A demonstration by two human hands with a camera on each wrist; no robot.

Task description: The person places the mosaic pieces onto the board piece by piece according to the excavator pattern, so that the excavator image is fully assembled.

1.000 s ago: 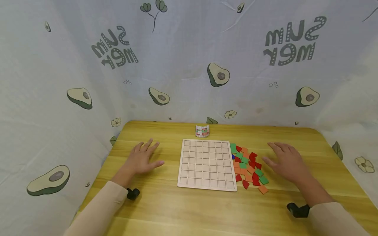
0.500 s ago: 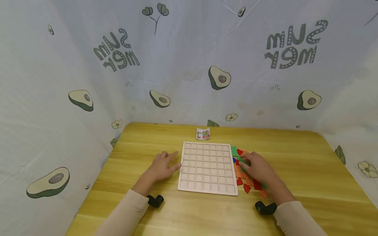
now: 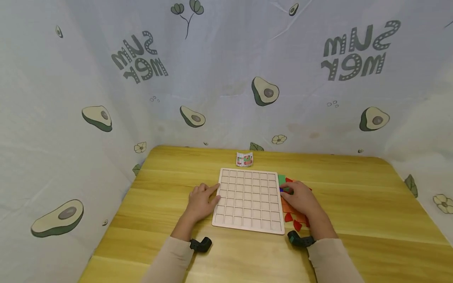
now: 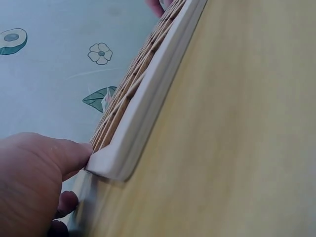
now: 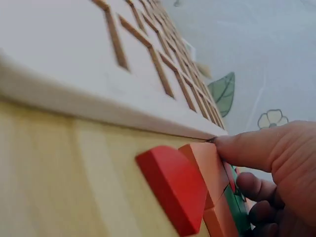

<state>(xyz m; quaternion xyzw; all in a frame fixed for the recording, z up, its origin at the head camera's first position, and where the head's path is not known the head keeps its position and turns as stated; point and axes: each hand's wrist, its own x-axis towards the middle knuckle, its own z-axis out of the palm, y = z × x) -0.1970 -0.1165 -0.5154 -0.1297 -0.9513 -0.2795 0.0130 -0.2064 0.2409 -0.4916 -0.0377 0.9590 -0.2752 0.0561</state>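
Board (image 3: pixel 247 201), likely light and stiff: take opposite edges. Your left hand (image 3: pixel 201 202), right hand (image 3: pixel 301 199): fingers parted, seemingly empty.

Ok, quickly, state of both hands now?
Left hand: open, touching the pale, flat wooden grid board.
Right hand: at the flat red, green and orange tiles; grip cannot be told.

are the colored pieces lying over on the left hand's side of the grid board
No, the colored pieces lie along the right edge of the grid board, by the right hand.
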